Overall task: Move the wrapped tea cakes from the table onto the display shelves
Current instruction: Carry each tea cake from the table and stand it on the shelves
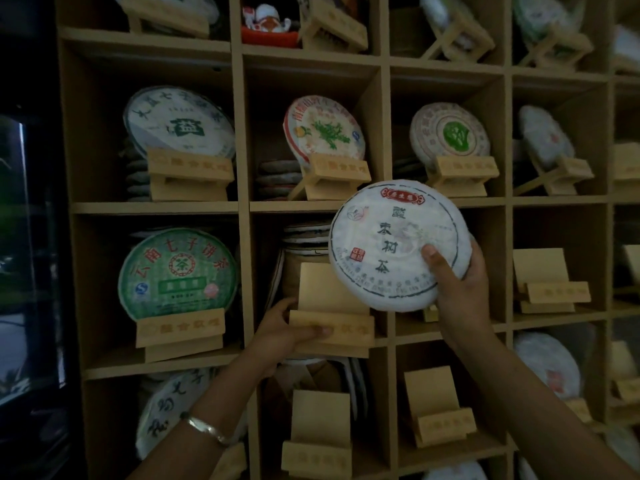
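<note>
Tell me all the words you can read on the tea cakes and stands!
"大益七子饼茶", big "益": white tea cake.
"云南七子饼茶", "茶", "S": green tea cake.
"本树茶": held tea cake in right hand; its red labels and rim print are blurred.
Wooden stand, gripped by left hand: carving unreadable.

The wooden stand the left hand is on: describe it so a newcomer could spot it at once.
Start at the wooden grid shelf and find the compartment right of the green-wrapped tea cake. The wooden stand sits at its front, gripped by the left hand. Unlike the stands beside and above it, it is empty, and the right hand holds a white tea cake just above it.
</note>
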`<state>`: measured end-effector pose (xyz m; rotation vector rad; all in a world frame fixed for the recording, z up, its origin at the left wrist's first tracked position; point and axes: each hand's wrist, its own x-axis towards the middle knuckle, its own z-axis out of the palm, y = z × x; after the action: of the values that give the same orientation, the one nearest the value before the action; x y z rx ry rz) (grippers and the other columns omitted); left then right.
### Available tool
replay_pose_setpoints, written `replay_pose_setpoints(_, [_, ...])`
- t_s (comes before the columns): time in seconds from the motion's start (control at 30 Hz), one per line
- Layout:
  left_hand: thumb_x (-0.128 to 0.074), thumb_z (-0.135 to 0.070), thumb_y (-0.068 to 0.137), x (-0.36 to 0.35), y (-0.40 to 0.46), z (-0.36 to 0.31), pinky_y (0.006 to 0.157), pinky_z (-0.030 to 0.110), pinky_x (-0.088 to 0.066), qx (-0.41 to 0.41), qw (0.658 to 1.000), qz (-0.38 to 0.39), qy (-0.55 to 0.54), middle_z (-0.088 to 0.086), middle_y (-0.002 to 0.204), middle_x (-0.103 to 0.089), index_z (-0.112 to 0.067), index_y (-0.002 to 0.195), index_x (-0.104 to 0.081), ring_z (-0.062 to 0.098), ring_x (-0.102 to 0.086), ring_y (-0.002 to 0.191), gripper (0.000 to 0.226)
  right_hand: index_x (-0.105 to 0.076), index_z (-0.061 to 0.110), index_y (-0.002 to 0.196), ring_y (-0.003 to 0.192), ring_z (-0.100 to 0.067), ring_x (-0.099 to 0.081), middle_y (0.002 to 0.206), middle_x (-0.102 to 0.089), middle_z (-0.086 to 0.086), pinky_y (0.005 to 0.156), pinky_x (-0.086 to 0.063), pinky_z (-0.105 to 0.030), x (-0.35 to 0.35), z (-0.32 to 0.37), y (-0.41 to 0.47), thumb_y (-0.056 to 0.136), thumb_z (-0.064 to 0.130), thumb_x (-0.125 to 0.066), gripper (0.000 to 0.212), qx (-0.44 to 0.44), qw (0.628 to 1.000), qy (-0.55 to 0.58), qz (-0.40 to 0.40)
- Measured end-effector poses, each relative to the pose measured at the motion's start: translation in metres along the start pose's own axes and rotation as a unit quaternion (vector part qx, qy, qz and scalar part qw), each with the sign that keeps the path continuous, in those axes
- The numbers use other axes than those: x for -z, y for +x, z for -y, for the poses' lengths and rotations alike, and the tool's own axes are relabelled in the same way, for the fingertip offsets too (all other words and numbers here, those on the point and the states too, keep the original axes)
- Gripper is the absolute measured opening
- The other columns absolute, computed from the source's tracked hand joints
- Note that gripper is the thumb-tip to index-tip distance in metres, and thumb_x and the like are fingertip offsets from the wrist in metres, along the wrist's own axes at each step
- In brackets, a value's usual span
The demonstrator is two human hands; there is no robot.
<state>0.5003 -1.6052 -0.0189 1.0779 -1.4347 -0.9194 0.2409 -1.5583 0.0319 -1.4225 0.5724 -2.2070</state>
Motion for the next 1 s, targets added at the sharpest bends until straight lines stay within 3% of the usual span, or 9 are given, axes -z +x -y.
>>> replay_pose_setpoints(0.07, [-0.097, -0.028, 0.048, -0.009, -0.010, -0.011, 0.065, 0.020, -0.057, -0.006, 1.000, 0.013, 0.013, -0.001, 0.112, -0.066, -0.030, 0.116, -0.056, 0.012, -0.066, 0.095, 0.079, -0.049, 0.026, 0.139, 0.119, -0.012, -0.063, 0.132, -0.064, 0.004, 0.095, -0.056, -0.045, -0.003, 0.006, 0.000, 0.086, 0.029, -0.072, 0.058, 0.012, 1.000, -0.008, -0.013])
replay_pose_setpoints(0.13, [-0.097, -0.025, 0.051, -0.017, -0.019, -0.021, 0.073, 0.026, -0.059, -0.007, 0.999, 0.035, 0.028, 0.001, 0.115, -0.064, -0.031, 0.113, -0.055, 0.015, -0.065, 0.099, 0.075, -0.048, 0.025, 0.139, 0.119, -0.011, -0.062, 0.133, -0.063, 0.004, 0.096, -0.056, -0.045, -0.005, 0.011, -0.001, 0.086, 0.030, -0.073, 0.059, 0.025, 0.999, -0.018, -0.019])
replay_pose_setpoints(0.2, [-0.097, -0.031, 0.043, -0.026, -0.030, -0.030, 0.085, 0.035, -0.059, -0.009, 0.998, 0.053, 0.039, 0.002, 0.116, -0.063, -0.030, 0.113, -0.055, 0.017, -0.064, 0.103, 0.081, -0.047, 0.023, 0.140, 0.121, -0.013, -0.061, 0.133, -0.062, 0.002, 0.097, -0.055, -0.047, -0.007, 0.017, -0.001, 0.086, 0.028, -0.072, 0.060, 0.035, 0.999, -0.027, -0.017])
replay_pose_setpoints(0.27, [-0.095, -0.039, 0.032, -0.032, -0.042, -0.040, 0.086, 0.038, -0.059, -0.012, 0.997, 0.064, 0.041, 0.000, 0.116, -0.063, -0.031, 0.110, -0.055, 0.018, -0.064, 0.105, 0.088, -0.046, 0.021, 0.140, 0.122, -0.015, -0.061, 0.134, -0.062, 0.000, 0.097, -0.054, -0.049, -0.007, 0.021, -0.002, 0.087, 0.025, -0.071, 0.058, 0.047, 0.998, -0.035, -0.008])
replay_pose_setpoints(0.37, [-0.094, -0.038, 0.029, -0.037, -0.054, -0.050, 0.080, 0.036, -0.061, -0.004, 0.995, 0.095, 0.019, -0.001, 0.114, -0.065, -0.030, 0.108, -0.057, 0.018, -0.066, 0.104, 0.087, -0.046, 0.020, 0.141, 0.121, -0.015, -0.061, 0.134, -0.062, 0.000, 0.097, -0.055, -0.046, -0.006, 0.025, -0.006, 0.089, 0.021, -0.070, 0.057, 0.060, 0.997, -0.037, 0.006])
replay_pose_setpoints(0.5, [-0.094, -0.035, 0.028, -0.034, -0.066, -0.061, 0.060, 0.024, -0.056, 0.007, 0.992, 0.124, 0.000, 0.000, 0.110, -0.068, -0.028, 0.107, -0.058, 0.016, -0.068, 0.098, 0.086, -0.045, 0.018, 0.141, 0.118, -0.010, -0.062, 0.132, -0.062, 0.001, 0.091, -0.057, -0.028, -0.004, 0.030, -0.014, 0.090, 0.018, -0.068, 0.056, 0.083, 0.996, -0.043, 0.013])
replay_pose_setpoints(0.57, [-0.094, -0.036, 0.029, -0.033, -0.070, -0.065, 0.058, 0.024, -0.056, 0.008, 0.992, 0.127, -0.005, 0.000, 0.111, -0.068, -0.028, 0.107, -0.058, 0.016, -0.068, 0.098, 0.086, -0.044, 0.016, 0.142, 0.116, -0.007, -0.063, 0.131, -0.063, 0.003, 0.086, -0.057, -0.022, -0.003, 0.032, -0.015, 0.090, 0.017, -0.068, 0.057, 0.088, 0.995, -0.043, 0.014])
replay_pose_setpoints(0.83, [-0.092, -0.045, 0.029, -0.031, -0.081, -0.083, 0.067, 0.031, -0.058, 0.012, 0.992, 0.126, 0.017, -0.009, 0.110, -0.065, -0.037, 0.112, -0.053, 0.013, -0.065, 0.100, 0.092, -0.043, 0.018, 0.142, 0.115, -0.003, -0.062, 0.130, -0.061, 0.007, 0.080, -0.056, -0.017, -0.001, 0.037, -0.020, 0.090, 0.018, -0.067, 0.058, 0.096, 0.992, -0.066, 0.039])
replay_pose_setpoints(1.0, [-0.094, -0.045, 0.027, -0.025, -0.086, -0.088, 0.072, 0.031, -0.058, 0.012, 0.991, 0.133, 0.021, -0.008, 0.118, -0.062, -0.036, 0.123, -0.050, 0.015, -0.063, 0.105, 0.106, -0.047, 0.030, 0.133, 0.111, -0.003, -0.065, 0.123, -0.065, 0.013, 0.079, -0.058, -0.019, 0.001, 0.040, -0.024, 0.084, 0.028, -0.070, 0.054, 0.080, 0.990, -0.089, 0.073])
